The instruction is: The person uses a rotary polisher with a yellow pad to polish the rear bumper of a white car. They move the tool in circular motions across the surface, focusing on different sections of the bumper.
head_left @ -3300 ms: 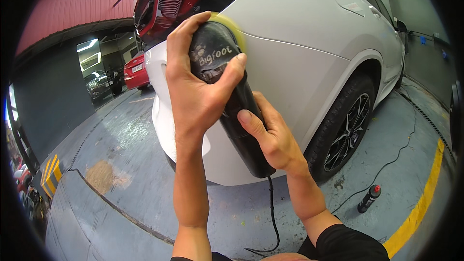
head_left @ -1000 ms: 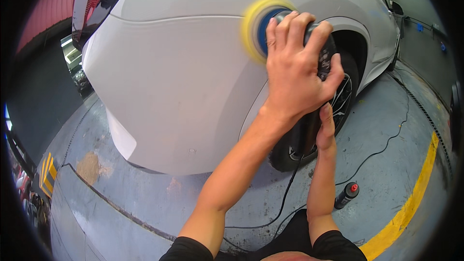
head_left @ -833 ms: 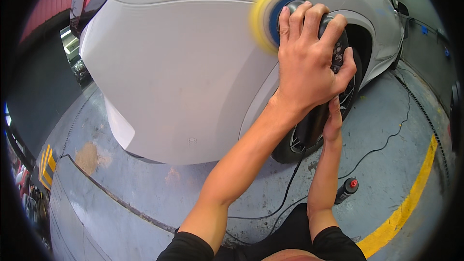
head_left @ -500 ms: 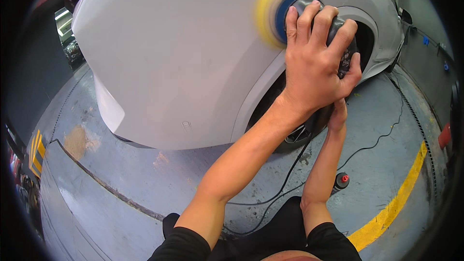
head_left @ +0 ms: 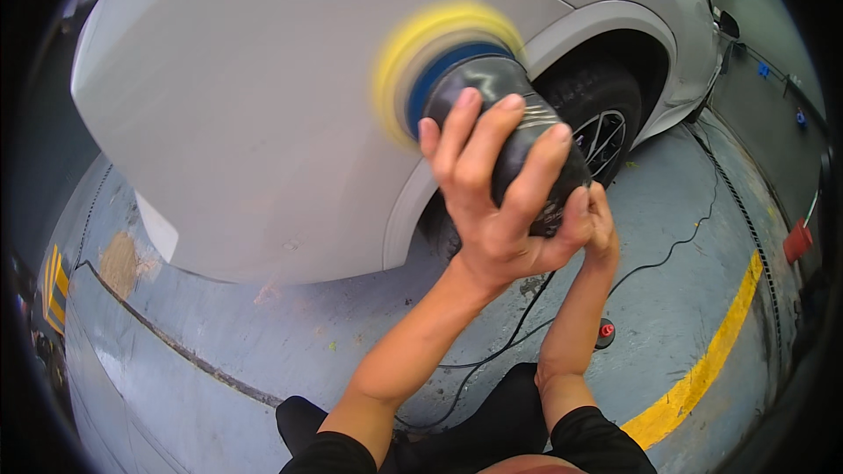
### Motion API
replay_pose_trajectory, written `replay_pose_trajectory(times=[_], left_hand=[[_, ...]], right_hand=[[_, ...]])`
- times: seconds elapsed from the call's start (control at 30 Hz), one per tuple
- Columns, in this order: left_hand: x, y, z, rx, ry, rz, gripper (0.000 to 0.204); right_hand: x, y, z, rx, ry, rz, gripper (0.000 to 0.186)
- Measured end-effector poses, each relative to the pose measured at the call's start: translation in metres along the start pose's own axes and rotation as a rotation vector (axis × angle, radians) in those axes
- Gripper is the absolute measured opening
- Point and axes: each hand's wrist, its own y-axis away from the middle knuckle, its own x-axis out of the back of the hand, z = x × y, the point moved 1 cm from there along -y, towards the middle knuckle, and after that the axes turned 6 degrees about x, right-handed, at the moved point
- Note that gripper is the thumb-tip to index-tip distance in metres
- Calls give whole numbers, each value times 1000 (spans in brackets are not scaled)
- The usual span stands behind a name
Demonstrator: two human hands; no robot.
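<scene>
My left hand [head_left: 496,219] grips the head of a black machine polisher [head_left: 474,79] from above, fingers curled over its casing. Its yellow pad [head_left: 395,61], with a blue backing plate, is blurred as if spinning and lies against the white car's rear side panel [head_left: 228,123], just left of the wheel arch [head_left: 615,16]. My right hand [head_left: 599,228] holds the lower end of the polisher, largely hidden behind my left hand and the tool; a black cord runs down from there between my forearms to the floor.
The rear wheel [head_left: 606,140] sits under the arch. On the grey floor [head_left: 228,325] are loose cords, a bottle with a red cap [head_left: 604,333], a yellow line [head_left: 702,369] and a sandy patch [head_left: 118,263]. A striped block [head_left: 54,290] stands at left, a red object [head_left: 797,241] by the right wall.
Over the last half second the polisher and my hands have moved left and down across the panel. Earlier the pad was higher and further right; 3.3 seconds ago the view took in the tail light.
</scene>
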Motion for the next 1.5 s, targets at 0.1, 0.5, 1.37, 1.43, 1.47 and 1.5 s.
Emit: replay_pose_trajectory(times=[0.1,0.5,1.37,1.43,1.47,1.5], left_hand=[[-23,-10,3,-32,24,-67,53],[-111,-14,23,-15,152,-170,49],[19,55,-9,69,232,87,41],[36,61,-13,61,202,37,41],[44,65,-16,56,177,8,42],[49,68,-15,68,173,3,42]], right_hand=[[25,-1,35,79,-19,-84,96],[110,39,70,58,-15,337,87],[76,89,72,-36,208,282,87],[60,90,80,-64,206,239,87],[48,89,90,-86,193,205,87],[42,91,86,-106,215,181,87]])
